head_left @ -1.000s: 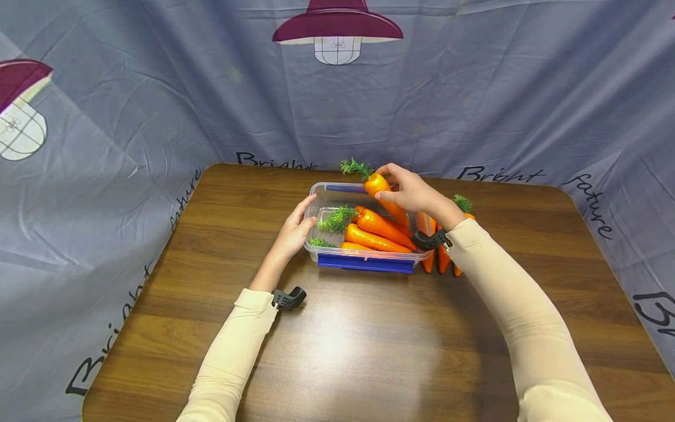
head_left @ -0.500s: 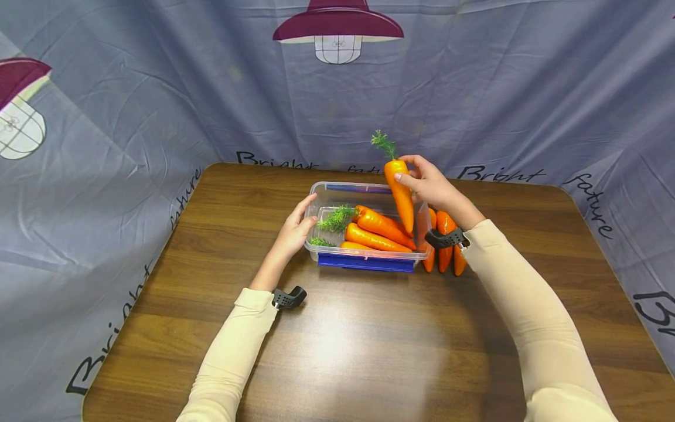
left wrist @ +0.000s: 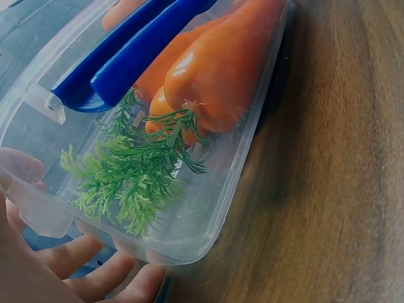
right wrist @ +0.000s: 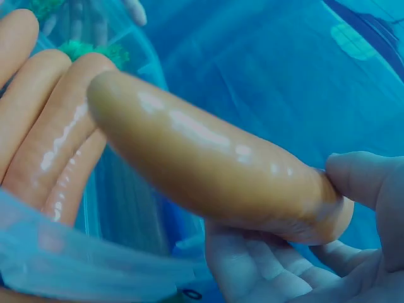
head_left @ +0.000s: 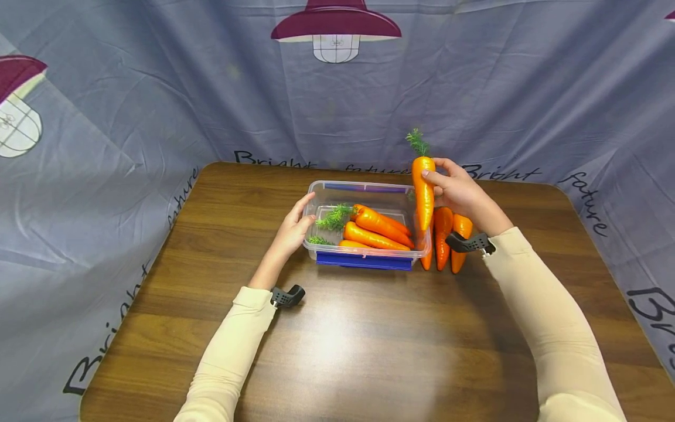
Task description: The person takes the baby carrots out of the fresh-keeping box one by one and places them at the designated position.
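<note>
The carrot (head_left: 423,190) stands nearly upright in your right hand (head_left: 459,187) in the head view, leafy top (head_left: 418,142) uppermost and tip overlapping the right end of the clear box (head_left: 364,252); your thumb and fingers clamp it near its thick end. Your left hand (head_left: 292,230) touches the box's left end, thumb and index finger apart. Inside the box lie several boxed carrots (head_left: 377,239), and just beside its right end three loose carrots (head_left: 443,237) rest side by side on the wooden table (head_left: 327,346).

Your left wrist view gives what the head view hides: your other left fingers spread along the outside of the box's end wall, green fronds (left wrist: 136,170) seen through the plastic, and a blue latch (left wrist: 120,60) close up.

Your right wrist view, tinted blue, shows the grip itself: your thumb presses one side of the carrot's thick end, your fingers curl under the other, and its rounded tip points left, in front of a row of carrots and greens
</note>
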{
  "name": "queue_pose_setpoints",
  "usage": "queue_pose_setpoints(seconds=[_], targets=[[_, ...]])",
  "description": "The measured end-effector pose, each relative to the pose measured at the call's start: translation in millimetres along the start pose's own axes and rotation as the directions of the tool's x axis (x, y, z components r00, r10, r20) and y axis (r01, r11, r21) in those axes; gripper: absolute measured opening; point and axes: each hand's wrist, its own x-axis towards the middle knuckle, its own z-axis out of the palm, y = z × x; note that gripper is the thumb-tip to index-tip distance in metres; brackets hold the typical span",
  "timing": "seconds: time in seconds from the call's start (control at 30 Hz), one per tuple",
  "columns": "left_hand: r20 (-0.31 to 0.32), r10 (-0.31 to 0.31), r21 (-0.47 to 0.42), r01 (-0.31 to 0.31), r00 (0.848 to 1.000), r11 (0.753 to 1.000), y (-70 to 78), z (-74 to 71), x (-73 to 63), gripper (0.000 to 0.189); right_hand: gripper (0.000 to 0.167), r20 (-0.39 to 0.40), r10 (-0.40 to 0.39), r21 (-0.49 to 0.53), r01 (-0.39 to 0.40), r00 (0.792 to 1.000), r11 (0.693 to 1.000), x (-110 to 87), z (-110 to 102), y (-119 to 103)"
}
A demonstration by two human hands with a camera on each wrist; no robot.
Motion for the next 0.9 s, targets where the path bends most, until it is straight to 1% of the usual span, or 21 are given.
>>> queue_pose_setpoints(seconds=[0.13,0.27,0.33,0.37,0.4,0.5,0.57,0.6,0.8,0.9], targets=[[0.002,0.001,0.003,-0.001,1.000,1.000,-0.1,-0.8,0.9,0.061,0.071,-0.016,0.019,0.059,-0.018,1.000,0.998,-7.8,-10,4],[-0.003,-0.005,0.000,0.005,1.000,1.000,1.4,-0.4,0.3,0.060,0.077,-0.020,0.035,0.072,-0.034,0.999,0.997,-14.6,-23,10],[-0.005,-0.004,0.000,0.004,1.000,1.000,1.0,-0.1,0.2,0.060,0.079,-0.017,0.040,0.046,-0.039,0.999,0.998,-17.9,-29,14],[-0.001,-0.015,-0.003,0.015,1.000,1.000,5.5,-0.4,-1.4,0.060,0.080,-0.013,0.042,0.063,-0.041,0.999,0.997,-19.2,-33,17],[0.000,-0.016,-0.004,0.016,1.000,1.000,5.5,-0.2,-1.7,0.060,0.077,-0.009,0.040,0.088,-0.039,0.999,0.995,-20.9,-36,19],[0.000,-0.019,-0.010,0.019,1.000,1.000,5.0,0.2,-1.4,0.060,0.069,-0.001,0.030,0.169,-0.029,1.000,0.985,-27.2,-45,26],[-0.001,-0.024,-0.011,0.024,1.000,1.000,5.2,0.5,-1.3,0.060,0.065,0.004,0.023,0.248,-0.023,1.000,0.969,-31.7,-51,30],[-0.006,-0.014,-0.009,0.014,1.000,1.000,0.5,0.9,0.4,0.060,0.062,0.002,0.018,0.267,-0.018,1.000,0.964,-34.4,-54,33],[-0.006,-0.008,-0.008,0.008,1.000,1.000,0.7,0.5,0.6,0.060,0.061,-0.008,0.008,0.320,-0.005,1.000,0.947,-46.8,-71,50],[-0.008,-0.006,-0.012,0.006,1.000,1.000,1.0,0.7,0.3,0.060,0.063,-0.027,0.017,0.323,-0.007,0.999,0.946,-52.1,-78,58]])
